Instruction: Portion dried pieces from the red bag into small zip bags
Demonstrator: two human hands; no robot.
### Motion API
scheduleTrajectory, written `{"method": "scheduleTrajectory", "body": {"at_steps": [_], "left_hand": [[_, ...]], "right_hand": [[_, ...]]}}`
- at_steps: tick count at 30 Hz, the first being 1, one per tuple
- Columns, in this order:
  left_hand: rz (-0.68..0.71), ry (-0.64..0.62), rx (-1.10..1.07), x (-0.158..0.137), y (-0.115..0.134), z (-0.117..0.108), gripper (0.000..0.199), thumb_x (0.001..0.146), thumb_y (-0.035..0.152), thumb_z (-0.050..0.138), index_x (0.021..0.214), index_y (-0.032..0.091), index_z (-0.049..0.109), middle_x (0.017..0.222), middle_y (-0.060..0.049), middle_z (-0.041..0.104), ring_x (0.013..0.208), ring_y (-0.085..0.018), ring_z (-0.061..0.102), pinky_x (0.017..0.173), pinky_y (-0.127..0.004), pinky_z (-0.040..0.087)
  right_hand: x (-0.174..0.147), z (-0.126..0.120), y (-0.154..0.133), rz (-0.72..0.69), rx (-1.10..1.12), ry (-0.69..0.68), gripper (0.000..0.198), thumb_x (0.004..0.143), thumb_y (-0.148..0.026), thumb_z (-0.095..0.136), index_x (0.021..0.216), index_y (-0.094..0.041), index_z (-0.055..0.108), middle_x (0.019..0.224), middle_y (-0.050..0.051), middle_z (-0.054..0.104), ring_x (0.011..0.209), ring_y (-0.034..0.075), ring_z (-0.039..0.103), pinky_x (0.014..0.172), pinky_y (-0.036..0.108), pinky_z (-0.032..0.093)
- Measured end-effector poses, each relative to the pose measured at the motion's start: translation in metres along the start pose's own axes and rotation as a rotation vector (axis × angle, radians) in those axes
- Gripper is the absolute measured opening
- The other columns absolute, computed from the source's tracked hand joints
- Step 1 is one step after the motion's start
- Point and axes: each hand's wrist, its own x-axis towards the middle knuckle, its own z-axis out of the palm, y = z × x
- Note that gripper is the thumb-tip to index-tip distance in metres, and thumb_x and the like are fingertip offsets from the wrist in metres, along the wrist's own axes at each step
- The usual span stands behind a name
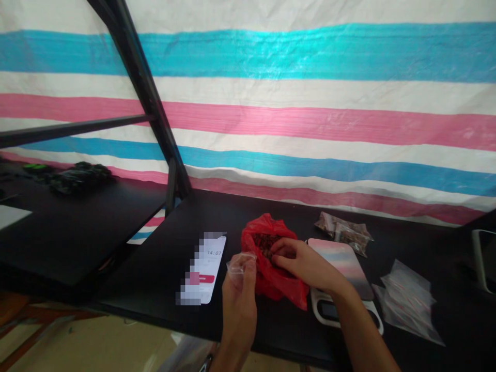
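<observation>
My left hand (241, 289) is closed on a small clear zip bag (237, 264), holding it beside the near left rim of a red plastic bag (266, 223). The red bag stands open on the black table with its rim folded out. Inside lie many small reddish-brown dried pieces (262, 243), too small to name. My right hand (296, 258) reaches in from the right, thumb and fingers pinched together at these pieces. What lies between the fingertips is partly hidden. Under my right forearm, a white kitchen scale (362, 274) with a shiny plate and a dark display sits close to the red bag.
A phone (211, 271) with its screen lit lies to the left. Filled small bags (351, 237) lie behind the scale, and a stack of flat clear zip bags (411, 297) to its right. A black metal frame (155, 119) and a striped sheet (310, 124) rise behind the table (170, 310).
</observation>
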Motion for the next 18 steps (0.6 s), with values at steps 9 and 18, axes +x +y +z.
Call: {"method": "scheduleTrajectory", "body": {"at_steps": [9, 18], "left_hand": [[0.205, 0.045, 0.288, 0.007, -0.001, -0.003, 0.025, 0.092, 0.043, 0.073, 0.106, 0.024, 0.067, 0.091, -0.002, 0.068, 0.084, -0.022, 0.066, 0.078, -0.035, 0.055], [0.107, -0.126, 0.405, 0.017, -0.007, 0.005, 0.037, 0.090, 0.041, 0.074, 0.125, 0.028, 0.070, 0.126, -0.006, 0.079, 0.113, -0.030, 0.075, 0.102, -0.050, 0.056]], "right_hand": [[-0.002, -0.013, 0.007, -0.031, 0.058, 0.116, 0.018, 0.088, -0.028, 0.066, 0.102, -0.018, 0.072, 0.091, 0.004, 0.077, 0.081, 0.019, 0.069, 0.072, 0.030, 0.051], [-0.016, -0.020, -0.011, -0.134, 0.121, 0.195, 0.026, 0.088, -0.040, 0.069, 0.106, -0.022, 0.071, 0.099, 0.005, 0.079, 0.094, 0.022, 0.073, 0.083, 0.033, 0.055]]}}
